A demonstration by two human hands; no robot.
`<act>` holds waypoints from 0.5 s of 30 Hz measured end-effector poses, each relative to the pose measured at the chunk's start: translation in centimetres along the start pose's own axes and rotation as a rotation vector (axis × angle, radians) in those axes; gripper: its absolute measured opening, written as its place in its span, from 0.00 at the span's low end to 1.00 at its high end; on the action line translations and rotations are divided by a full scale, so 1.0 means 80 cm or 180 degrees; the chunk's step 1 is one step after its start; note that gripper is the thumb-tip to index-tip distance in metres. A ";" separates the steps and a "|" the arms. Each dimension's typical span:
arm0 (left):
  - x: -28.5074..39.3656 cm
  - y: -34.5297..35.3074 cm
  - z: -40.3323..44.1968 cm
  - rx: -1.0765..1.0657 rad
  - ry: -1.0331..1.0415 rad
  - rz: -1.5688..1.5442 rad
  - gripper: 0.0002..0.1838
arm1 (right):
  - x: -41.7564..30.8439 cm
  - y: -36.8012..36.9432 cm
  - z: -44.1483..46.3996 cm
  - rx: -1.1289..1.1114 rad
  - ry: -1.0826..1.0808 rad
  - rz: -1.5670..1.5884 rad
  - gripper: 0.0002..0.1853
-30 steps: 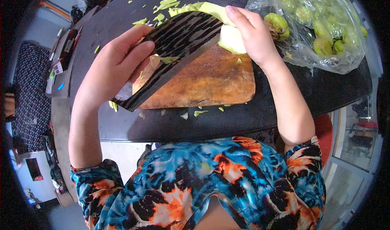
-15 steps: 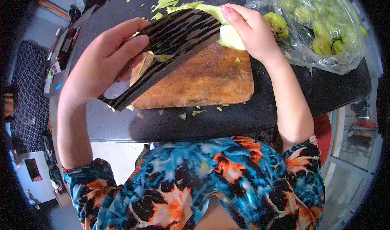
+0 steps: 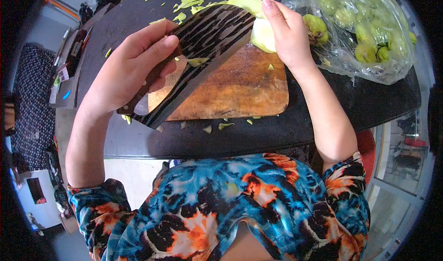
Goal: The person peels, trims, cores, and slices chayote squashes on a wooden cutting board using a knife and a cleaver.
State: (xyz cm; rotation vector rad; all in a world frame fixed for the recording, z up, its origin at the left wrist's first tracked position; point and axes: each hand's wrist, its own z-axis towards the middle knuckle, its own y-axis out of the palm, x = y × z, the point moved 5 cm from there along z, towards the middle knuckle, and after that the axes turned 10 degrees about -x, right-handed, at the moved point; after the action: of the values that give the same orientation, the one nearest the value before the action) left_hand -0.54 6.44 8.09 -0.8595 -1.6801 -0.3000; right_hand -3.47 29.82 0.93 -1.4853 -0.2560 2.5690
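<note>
here, a pale green chunk (image 3: 264, 36) sits in the right grip (image 3: 290, 37), which is closed on it, thumb along its upper side and fingers mostly hidden behind. the left grip (image 3: 134, 62) is wrapped round the dark handle (image 3: 146, 83) of a broad cleaver (image 3: 207, 39), whose blade slants up and away, its far end just beside the chunk; i cannot tell whether they touch.

the blade is flat and wide with a rounded end, streaked black and grey, and a green sliver (image 3: 197, 61) clings to it. the chunk has a smooth, creamy lower face. below the blade, the wooden cutting board (image 3: 221, 90) is brown, stained and round-cornered. thin peelings (image 3: 187, 2) lie beyond it. at right, a crinkled clear plastic bag (image 3: 392, 72) bulges with lumpy green fruit (image 3: 364, 52).

the dark surface (image 3: 258, 136) curves gently at its near edge, by the person's patterned top (image 3: 258, 201). a strip of it, dotted with scraps (image 3: 224, 126), runs between board and edge; the bag bounds the room beyond the right grip.
</note>
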 end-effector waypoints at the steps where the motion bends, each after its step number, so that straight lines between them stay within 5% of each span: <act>1: 0.002 0.004 -0.001 0.0156 -0.0056 -0.0049 0.17 | 0.000 0.000 0.000 0.0039 -0.0020 -0.0012 0.22; 10: -0.008 0.025 -0.002 0.0352 -0.0093 -0.0467 0.16 | 0.008 0.005 -0.008 0.0530 0.0117 0.0265 0.23; 15: -0.020 0.029 0.003 -0.0093 0.0061 -0.0773 0.15 | 0.013 0.003 -0.011 0.0781 0.0158 0.0424 0.23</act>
State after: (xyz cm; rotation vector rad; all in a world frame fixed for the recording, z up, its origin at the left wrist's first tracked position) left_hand 0.94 7.60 5.96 -0.6715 -1.7679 -0.4980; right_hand -3.25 29.90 -0.45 -1.5167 0.1649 2.5465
